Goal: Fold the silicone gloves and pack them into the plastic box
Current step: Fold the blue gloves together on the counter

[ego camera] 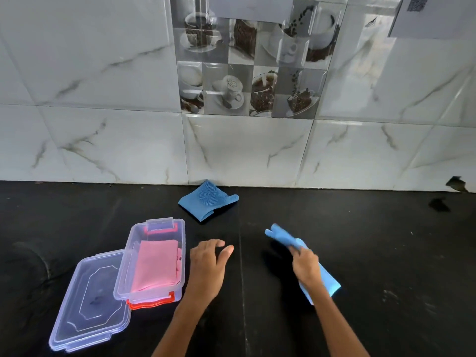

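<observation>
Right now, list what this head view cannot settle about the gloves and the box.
- Blue glove in right hand: motion-blurred and partly behind the hand, fold state unclear.
- Pink gloves in plastic box: stacked, count unreadable.
- Folded blue glove by the wall: underside hidden.
- Lid: partly under the box.

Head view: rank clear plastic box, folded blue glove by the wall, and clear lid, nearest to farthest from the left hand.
From the left hand:
1. Clear plastic box with red latches, just to its left, pink glove inside.
2. Folded blue silicone glove, ahead near the tiled wall.
3. Clear plastic lid, beyond the box, far left.
</observation>
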